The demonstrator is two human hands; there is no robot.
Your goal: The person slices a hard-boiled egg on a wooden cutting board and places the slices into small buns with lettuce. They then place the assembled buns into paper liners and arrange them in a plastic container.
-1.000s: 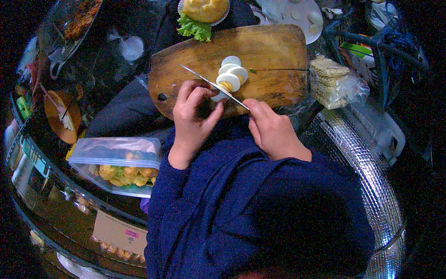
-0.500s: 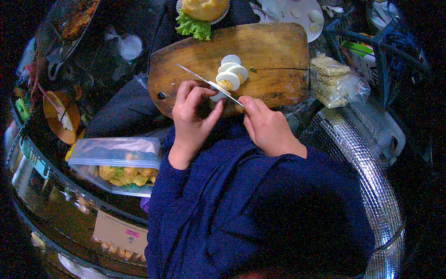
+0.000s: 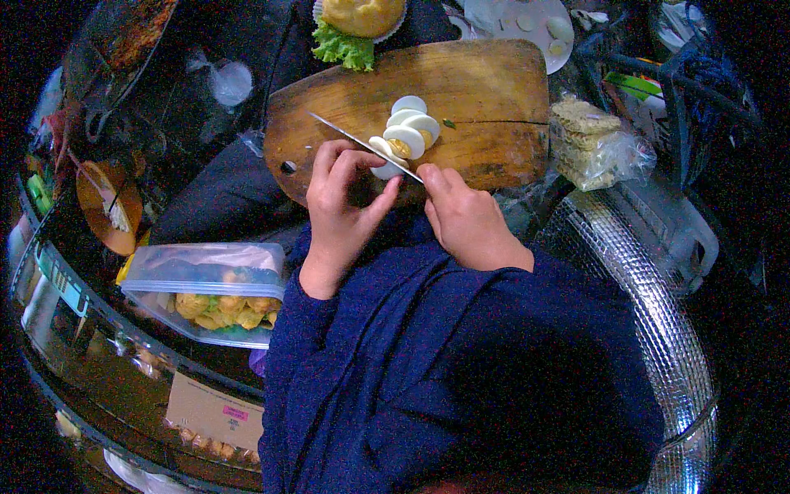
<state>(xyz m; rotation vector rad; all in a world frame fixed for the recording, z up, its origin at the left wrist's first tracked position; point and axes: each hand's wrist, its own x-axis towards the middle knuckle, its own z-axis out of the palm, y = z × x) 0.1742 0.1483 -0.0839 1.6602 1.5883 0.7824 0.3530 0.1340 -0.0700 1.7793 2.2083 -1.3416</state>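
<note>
On the wooden cutting board [image 3: 494,86], a boiled egg lies partly cut, its white-and-yellow egg slices [image 3: 406,136] leaning in a row away from me. My left hand [image 3: 339,210] pinches the uncut end of the egg [image 3: 387,172] between thumb and fingers. The knife [image 3: 347,135] is gripped by my right hand [image 3: 471,218], its handle hidden in the fist. Its thin blade crosses the egg slantwise, the tip out to the left past my left fingers. A thin slice rests against the blade's far side.
Beyond the board sits a bun with lettuce [image 3: 358,29]. Bagged dry noodle blocks [image 3: 588,140] stand to the right, above a silvery quilted rim [image 3: 638,263]. A lidded clear container [image 3: 206,288] of yellowish food is at the left, near a shelf rack with a cardboard box [image 3: 214,412].
My right hand has shifted slightly left, sliding the knife along the egg. A slice shows more on the blade's far side. My left hand keeps nearly the same place.
</note>
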